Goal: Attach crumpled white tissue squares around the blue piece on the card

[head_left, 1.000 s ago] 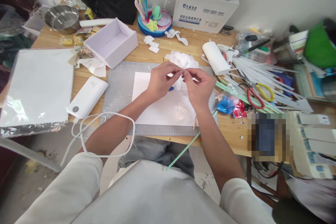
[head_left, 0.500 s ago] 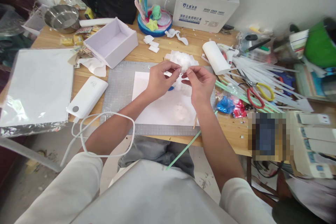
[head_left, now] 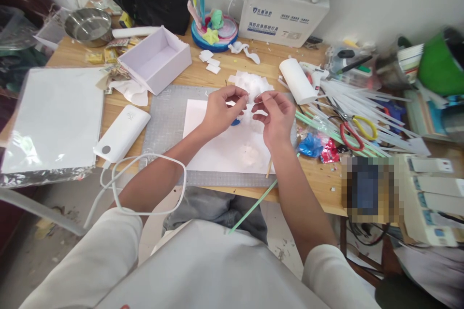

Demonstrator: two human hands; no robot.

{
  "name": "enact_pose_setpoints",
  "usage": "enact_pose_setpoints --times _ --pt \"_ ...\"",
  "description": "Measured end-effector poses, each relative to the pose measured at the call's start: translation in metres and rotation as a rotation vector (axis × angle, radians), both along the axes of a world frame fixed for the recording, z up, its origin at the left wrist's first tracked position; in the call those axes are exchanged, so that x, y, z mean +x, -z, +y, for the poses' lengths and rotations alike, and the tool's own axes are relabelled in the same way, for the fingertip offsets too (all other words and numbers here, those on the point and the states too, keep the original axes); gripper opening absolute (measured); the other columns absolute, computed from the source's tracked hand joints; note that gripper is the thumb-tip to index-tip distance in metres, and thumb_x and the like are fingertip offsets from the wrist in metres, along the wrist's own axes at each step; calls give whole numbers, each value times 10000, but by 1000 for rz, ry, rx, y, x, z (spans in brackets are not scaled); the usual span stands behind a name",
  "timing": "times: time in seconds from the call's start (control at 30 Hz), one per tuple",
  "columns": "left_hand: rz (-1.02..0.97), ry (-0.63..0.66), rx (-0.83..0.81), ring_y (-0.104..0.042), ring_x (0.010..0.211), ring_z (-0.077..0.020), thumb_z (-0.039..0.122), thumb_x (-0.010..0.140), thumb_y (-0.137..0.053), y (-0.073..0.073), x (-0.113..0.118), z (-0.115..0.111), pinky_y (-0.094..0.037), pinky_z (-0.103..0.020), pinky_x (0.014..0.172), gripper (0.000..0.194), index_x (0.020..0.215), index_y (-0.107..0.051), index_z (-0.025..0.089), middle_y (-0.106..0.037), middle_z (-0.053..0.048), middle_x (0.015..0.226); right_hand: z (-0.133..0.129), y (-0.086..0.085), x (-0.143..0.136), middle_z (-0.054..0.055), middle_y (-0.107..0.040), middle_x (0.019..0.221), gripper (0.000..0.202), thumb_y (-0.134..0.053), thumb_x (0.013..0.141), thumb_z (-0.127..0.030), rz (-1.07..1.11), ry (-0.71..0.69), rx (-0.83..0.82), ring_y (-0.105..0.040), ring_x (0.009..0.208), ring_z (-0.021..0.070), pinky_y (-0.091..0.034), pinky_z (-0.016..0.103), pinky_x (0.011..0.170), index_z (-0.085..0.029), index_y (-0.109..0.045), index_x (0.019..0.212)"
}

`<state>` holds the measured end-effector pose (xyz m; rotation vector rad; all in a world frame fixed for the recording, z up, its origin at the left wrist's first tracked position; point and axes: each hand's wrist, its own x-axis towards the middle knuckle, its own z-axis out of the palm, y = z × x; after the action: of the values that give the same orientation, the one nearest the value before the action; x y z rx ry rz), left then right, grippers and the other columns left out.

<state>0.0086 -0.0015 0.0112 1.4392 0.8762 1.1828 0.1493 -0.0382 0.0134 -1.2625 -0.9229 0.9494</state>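
My left hand (head_left: 224, 111) and my right hand (head_left: 277, 116) are close together above a white sheet of paper (head_left: 208, 154). Both pinch thumb against forefinger, with a thin pale bit between them too small to name. Just beyond the fingertips lies a white fluffy pile (head_left: 250, 80) that looks like cotton. A smaller off-white tuft (head_left: 249, 155) rests on the paper nearer to me. Partly hidden by my left hand is a small blue thing (head_left: 235, 121).
Under the paper lies a grey cutting mat (head_left: 165, 120). To the left are a white power bank (head_left: 123, 133) with a looped cable and a lilac box (head_left: 159, 60). On the right are a white roll (head_left: 297, 81), scissors (head_left: 351, 130) and many white strips (head_left: 362, 99).
The fingertips have drawn slightly apart, and the white tuft between them now shows only as a thin pale bit. The view has shifted a little.
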Motion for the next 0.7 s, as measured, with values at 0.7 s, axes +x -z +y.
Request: enact_pose_setpoints --times 0.7 --pt "-78 61 -83 -661 623 -83 256 826 -695 2 -1 4 -588 -187 540 113 800 -672 149 -651 -5 726 5 10 3 -36 -645 691 242 -692 837 -460 -117 137 40 -647 637 98 -511 191 519 -218 -691 823"
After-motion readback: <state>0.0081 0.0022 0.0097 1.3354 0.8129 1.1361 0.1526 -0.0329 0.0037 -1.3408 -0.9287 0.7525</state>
